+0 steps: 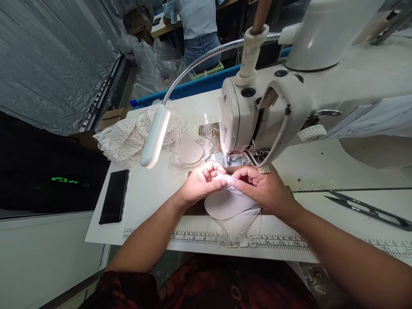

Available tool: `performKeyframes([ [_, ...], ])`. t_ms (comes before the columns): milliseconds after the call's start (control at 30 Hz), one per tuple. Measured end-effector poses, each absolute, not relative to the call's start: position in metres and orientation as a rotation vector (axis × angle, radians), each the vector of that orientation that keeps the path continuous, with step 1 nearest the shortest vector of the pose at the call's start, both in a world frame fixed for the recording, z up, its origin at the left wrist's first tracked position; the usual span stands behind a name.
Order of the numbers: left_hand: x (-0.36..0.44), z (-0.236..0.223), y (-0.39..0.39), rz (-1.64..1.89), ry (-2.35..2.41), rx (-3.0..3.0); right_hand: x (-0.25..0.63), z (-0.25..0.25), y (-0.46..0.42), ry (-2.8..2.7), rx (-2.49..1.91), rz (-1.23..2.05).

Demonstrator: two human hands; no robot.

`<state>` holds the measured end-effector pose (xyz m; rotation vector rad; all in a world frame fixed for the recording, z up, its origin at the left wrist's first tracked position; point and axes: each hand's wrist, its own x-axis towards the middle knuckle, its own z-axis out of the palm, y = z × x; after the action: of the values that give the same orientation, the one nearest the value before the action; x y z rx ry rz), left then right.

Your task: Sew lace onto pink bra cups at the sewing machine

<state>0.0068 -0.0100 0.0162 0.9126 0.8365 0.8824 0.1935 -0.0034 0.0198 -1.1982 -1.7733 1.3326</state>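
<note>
- By the left hand, a pinch was made between thumb and curled fingers, nearly closed, and the upper edge of a white lace-trimmed piece was held in it.
- By the right hand, a matching pinch was formed, thumb tip close beside the other; the same edge was gripped, and a ring was worn.
- The lace-trimmed piece was held just on the near side of the sewing machine — not under its needle — with a smooth rounded pad hanging below the fingers and lace spread beneath.
- The step in hand was judged to be handling of that gathered edge; for any move of it, both pinches would need to be matched, so that the layers were not slipped apart.
- Left of the sewing machine's needle, a second pad was laid on lace; farther left, a lace pile was heaped, partly hidden by a lamp.
- Well left of the sewing machine and nearer, a phone was placed; on its near right side, thread snips were laid.
- Beyond the sewing machine — a person was seated, seen from behind.
</note>
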Motion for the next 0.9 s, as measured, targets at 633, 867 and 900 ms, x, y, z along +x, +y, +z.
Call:
performKeyframes([
  [633,-0.013,0.015,-0.001,1.047,1.054,1.236,0.197,0.009,0.001,-1.809,-1.375,1.257],
  [867,-0.008,0.015,0.004,0.889,0.915,1.172,0.199,0.005,0.001,-1.855,-1.36,1.207],
  [900,-0.005,0.014,0.005,0.856,0.89,1.151,0.199,0.006,0.001,-1.852,-1.347,1.214],
])
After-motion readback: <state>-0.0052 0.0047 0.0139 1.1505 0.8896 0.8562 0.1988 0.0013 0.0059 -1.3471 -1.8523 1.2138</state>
